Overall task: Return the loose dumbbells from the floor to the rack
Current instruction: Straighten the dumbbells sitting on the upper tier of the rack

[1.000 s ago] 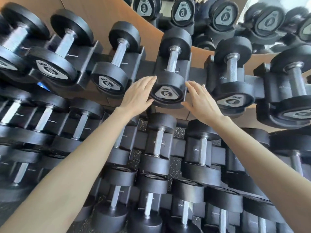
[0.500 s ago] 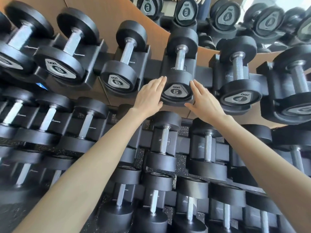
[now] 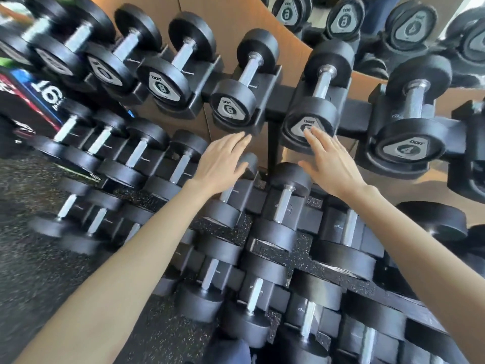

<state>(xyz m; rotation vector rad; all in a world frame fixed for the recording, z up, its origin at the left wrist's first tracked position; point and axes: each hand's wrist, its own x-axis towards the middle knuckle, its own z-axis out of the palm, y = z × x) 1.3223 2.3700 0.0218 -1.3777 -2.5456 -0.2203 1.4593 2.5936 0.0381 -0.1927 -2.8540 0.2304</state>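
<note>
A black rack (image 3: 274, 94) holds black dumbbells with steel handles on several tiers. On the top tier a dumbbell marked 6 (image 3: 312, 111) lies in its cradle, between another 6 dumbbell (image 3: 236, 101) and a 4 dumbbell (image 3: 412, 137). My right hand (image 3: 329, 164) is flat and empty, fingertips just in front of the middle 6 dumbbell's end cap. My left hand (image 3: 223, 161) is also flat and empty, below the left 6 dumbbell's cradle. No dumbbell on the floor is in view.
An 8 dumbbell (image 3: 168, 74) and bigger ones sit further left on the top tier. Lower tiers (image 3: 283, 206) are full of dumbbells beneath my arms. A mirror (image 3: 409, 24) behind reflects the rack. Speckled rubber floor (image 3: 39, 258) lies at the left.
Both hands have drawn back and down from the sides of the middle 6 dumbbell, which stays in its cradle. The view has swung left.
</note>
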